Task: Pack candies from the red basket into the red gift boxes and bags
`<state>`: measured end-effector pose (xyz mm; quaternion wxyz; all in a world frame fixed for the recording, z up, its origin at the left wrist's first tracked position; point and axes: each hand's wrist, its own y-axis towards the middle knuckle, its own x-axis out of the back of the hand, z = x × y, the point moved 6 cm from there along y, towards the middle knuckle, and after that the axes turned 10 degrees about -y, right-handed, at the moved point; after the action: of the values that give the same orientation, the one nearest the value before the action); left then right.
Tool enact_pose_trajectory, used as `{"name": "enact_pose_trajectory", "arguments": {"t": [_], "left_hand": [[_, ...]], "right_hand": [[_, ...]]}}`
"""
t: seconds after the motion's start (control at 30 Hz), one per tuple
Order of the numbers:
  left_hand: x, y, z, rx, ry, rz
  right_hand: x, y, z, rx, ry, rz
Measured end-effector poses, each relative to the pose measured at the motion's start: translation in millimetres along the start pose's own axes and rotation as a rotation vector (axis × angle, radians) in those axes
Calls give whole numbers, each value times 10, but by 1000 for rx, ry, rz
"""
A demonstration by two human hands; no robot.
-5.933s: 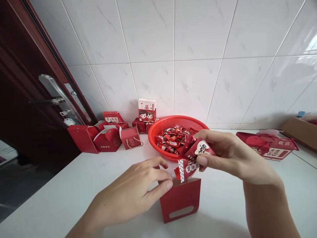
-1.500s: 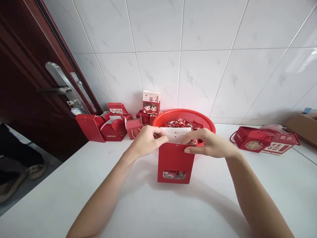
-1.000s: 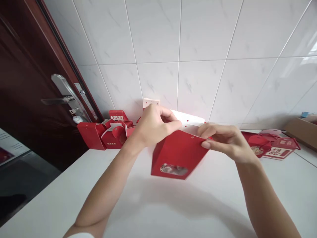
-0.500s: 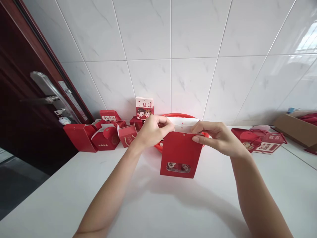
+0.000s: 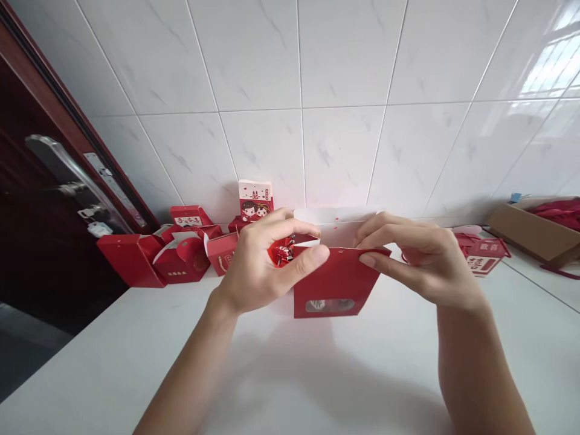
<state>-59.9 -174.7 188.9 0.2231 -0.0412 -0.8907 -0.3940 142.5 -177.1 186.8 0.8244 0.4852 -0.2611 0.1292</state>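
A red paper gift box [image 5: 335,281] with a small clear window low on its front is held up at the centre, its top open. White inner sides of its back panel show small red marks. My right hand [image 5: 412,257] pinches the front panel's top right corner, thumb in front and fingers behind. At the upper left edge, my left hand [image 5: 267,263] curves loosely round the box, thumb over the front panel and fingertips by the white side flap. Behind that hand, part of a red basket holding wrapped candies [image 5: 284,252] shows; the box hides most of it.
Several red gift boxes [image 5: 181,260] stand at the left, with a box printed with cartoon figures [image 5: 255,202] behind. More red boxes [image 5: 483,254] and an open cardboard carton [image 5: 530,232] are at the right. A tiled wall [image 5: 344,151] backs the white table [image 5: 290,374]; a dark door [image 5: 40,211] is left.
My hands have spread apart and the box's mouth has opened wider. The box now leans more toward me at its top. The view has shifted slightly right.
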Motion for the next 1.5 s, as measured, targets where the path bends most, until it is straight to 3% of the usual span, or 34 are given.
{"name": "enact_pose_trajectory", "arguments": {"t": [0.13,0.3,0.53,0.67,0.77,0.93,1.23,1.5], "left_hand": [[-13,-60,65,-29,-9,75],[3,-128,184,-81,-34,14],[70,-177,285,-21,-122,-67],[78,-154,352,39,-173,-73],[76,-137,418,76,-251,-86],[75,-134,471,72,-278,-105],[22,-160,576,188,-416,-119],[26,-160,570,182,-436,-155]], "right_hand": [[-11,2,-43,-51,30,42],[-67,2,-81,-76,110,99],[55,-34,-214,-155,132,-70],[-77,-22,-353,-293,81,60],[-157,1,-433,-386,114,53],[-322,38,-420,-387,301,172],[-352,40,-463,-397,364,61],[-359,33,-504,-431,318,0]]}}
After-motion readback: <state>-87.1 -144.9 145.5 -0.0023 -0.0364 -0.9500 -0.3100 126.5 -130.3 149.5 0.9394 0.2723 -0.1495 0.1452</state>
